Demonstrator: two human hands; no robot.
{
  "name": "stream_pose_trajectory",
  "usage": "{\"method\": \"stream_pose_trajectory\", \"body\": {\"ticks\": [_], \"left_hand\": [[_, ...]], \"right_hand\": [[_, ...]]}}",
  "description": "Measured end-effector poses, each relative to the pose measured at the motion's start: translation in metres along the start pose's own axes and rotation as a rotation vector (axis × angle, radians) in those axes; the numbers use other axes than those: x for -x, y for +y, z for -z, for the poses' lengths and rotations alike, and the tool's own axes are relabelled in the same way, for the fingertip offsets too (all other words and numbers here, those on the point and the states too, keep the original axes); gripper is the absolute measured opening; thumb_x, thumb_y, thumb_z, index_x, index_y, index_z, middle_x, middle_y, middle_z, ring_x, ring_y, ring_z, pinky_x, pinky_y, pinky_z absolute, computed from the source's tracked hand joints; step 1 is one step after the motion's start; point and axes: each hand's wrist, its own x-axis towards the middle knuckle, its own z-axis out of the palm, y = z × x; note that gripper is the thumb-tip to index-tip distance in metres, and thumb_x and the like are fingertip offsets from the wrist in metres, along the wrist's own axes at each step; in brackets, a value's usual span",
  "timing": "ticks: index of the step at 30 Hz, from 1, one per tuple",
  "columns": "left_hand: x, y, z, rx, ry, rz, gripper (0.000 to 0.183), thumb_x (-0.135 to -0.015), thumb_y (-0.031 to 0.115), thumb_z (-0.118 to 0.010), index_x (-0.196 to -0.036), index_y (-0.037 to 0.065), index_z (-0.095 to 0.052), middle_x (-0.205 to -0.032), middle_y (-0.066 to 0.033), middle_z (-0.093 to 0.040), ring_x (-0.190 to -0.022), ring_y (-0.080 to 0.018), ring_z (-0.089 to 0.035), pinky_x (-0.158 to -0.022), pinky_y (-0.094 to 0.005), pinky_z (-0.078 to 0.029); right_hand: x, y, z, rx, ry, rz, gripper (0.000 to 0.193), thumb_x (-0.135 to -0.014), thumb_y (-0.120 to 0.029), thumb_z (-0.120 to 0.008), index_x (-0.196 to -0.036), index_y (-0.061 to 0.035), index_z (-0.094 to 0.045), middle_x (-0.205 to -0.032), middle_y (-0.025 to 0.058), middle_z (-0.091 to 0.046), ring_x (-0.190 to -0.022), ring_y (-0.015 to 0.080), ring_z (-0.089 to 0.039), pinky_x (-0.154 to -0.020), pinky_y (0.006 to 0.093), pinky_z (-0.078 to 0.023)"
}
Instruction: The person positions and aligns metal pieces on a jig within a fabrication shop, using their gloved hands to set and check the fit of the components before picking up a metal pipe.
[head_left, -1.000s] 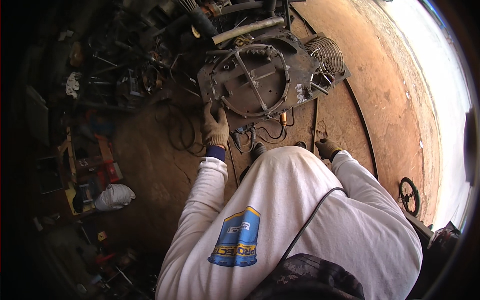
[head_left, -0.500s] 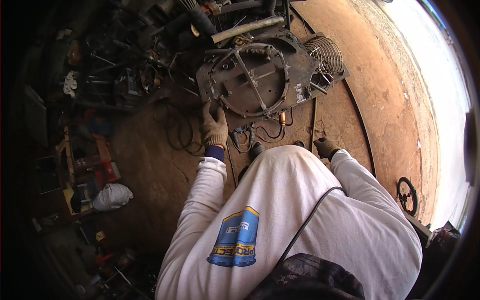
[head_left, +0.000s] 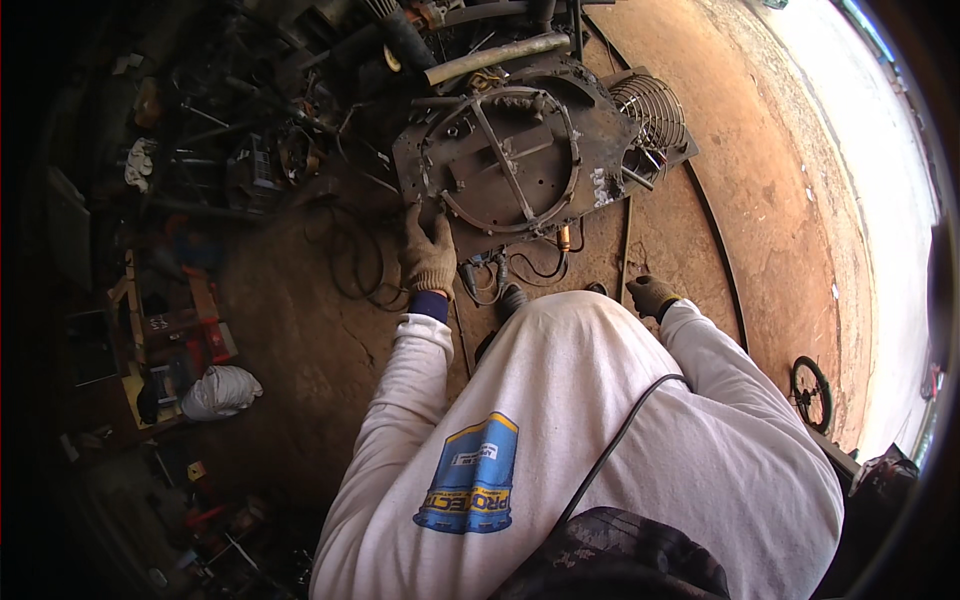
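Fingers of the gloved left hand [head_left: 430, 255] are laid spread and fairly flat on the near left corner of a rusty metal plate [head_left: 520, 165] that lies on the dirt floor [head_left: 300, 330] ahead of the person; whether the edge is actually gripped cannot be told. The right hand [head_left: 652, 296], also gloved, is seen low beside the right knee, well apart from the plate, with its fingers curled and nothing visibly held. The plate carries a welded ring with cross bars, and a round wire fan guard [head_left: 650, 110] is set at its far right corner. A pale pipe [head_left: 500, 58] lies just beyond it, and loose cables [head_left: 355, 265] trail on the ground by the left hand. The step in hand is judged to be steadying or shifting the plate by its corner; a firmer hold, probably with both hands, would be called for if it is to be moved. A white sack [head_left: 220, 390] rests at the left near red and yellow boxes [head_left: 190, 340]. A blue and yellow badge [head_left: 475, 475] is printed on the white shirt.
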Motion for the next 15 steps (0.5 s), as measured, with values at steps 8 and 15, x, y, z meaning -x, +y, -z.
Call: {"method": "stream_pose_trajectory", "body": {"ticks": [8, 15], "left_hand": [[0.002, 0.008, 0.007, 0.001, -0.030, 0.031, 0.057, -0.094, 0.047, -0.057, -0.143, 0.022, -0.043, -0.125, -0.0227, -0.063, -0.108, -0.0431, -0.064, -0.089, -0.0482, -0.053], [0.004, 0.013, 0.011, -0.019, -0.041, 0.047, 0.057, -0.094, 0.047, -0.057, -0.143, 0.022, -0.043, -0.124, -0.0229, -0.063, -0.108, -0.0431, -0.064, -0.089, -0.0481, -0.053]], "right_hand": [[0.003, -0.001, 0.001, 0.011, 0.001, 0.002, 0.038, -0.096, -0.034, -0.058, -0.114, -0.0005, -0.060, -0.073, 0.0066, -0.060, -0.058, 0.0193, -0.060, -0.050, 0.0374, -0.050], [0.013, -0.006, 0.003, 0.015, 0.010, 0.004, 0.037, -0.095, -0.035, -0.057, -0.108, -0.0003, -0.062, -0.073, 0.0067, -0.061, -0.059, 0.0192, -0.060, -0.052, 0.0364, -0.051]]}}
